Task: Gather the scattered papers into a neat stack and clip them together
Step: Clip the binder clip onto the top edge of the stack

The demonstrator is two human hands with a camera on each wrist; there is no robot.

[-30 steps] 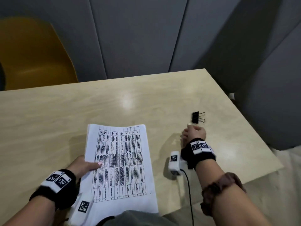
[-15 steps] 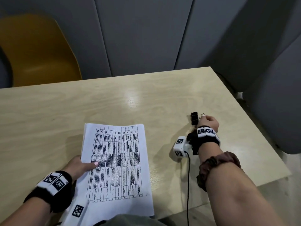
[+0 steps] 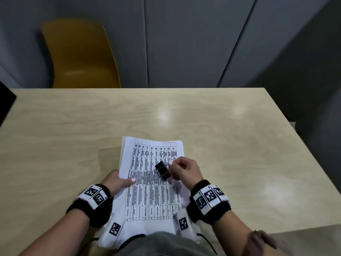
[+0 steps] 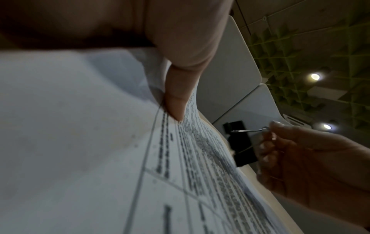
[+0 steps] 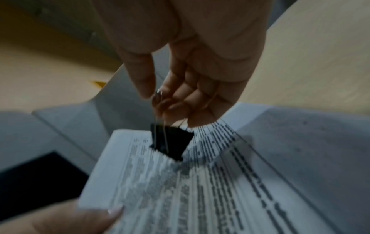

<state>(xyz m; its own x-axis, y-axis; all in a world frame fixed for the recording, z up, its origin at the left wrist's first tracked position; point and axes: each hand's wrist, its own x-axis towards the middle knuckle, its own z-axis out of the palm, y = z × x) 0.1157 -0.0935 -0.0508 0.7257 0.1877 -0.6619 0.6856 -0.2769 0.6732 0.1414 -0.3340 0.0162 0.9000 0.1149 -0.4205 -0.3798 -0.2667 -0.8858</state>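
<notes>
A stack of white papers (image 3: 151, 182) printed with a table lies near the front edge of the wooden table (image 3: 73, 135). My left hand (image 3: 118, 182) grips the stack's left edge, thumb on top of the sheet; the thumb (image 4: 178, 95) shows pressing the papers (image 4: 80, 142) in the left wrist view. My right hand (image 3: 184, 169) pinches the wire handles of black binder clips (image 3: 162, 169), which hang just above the middle of the page. The right wrist view shows the fingers (image 5: 180, 95) holding the clip (image 5: 172, 140) over the printed sheet (image 5: 200, 190).
A yellow chair (image 3: 79, 54) stands behind the table's far left side. Grey wall panels (image 3: 184, 43) run along the back. A dark object (image 3: 5, 102) sits at the table's left edge. The table's right edge (image 3: 302, 154) drops off to the floor.
My right hand picked the binder clips up from the table's right side and carried them left over the papers. My left hand kept its hold on the stack's left edge.
</notes>
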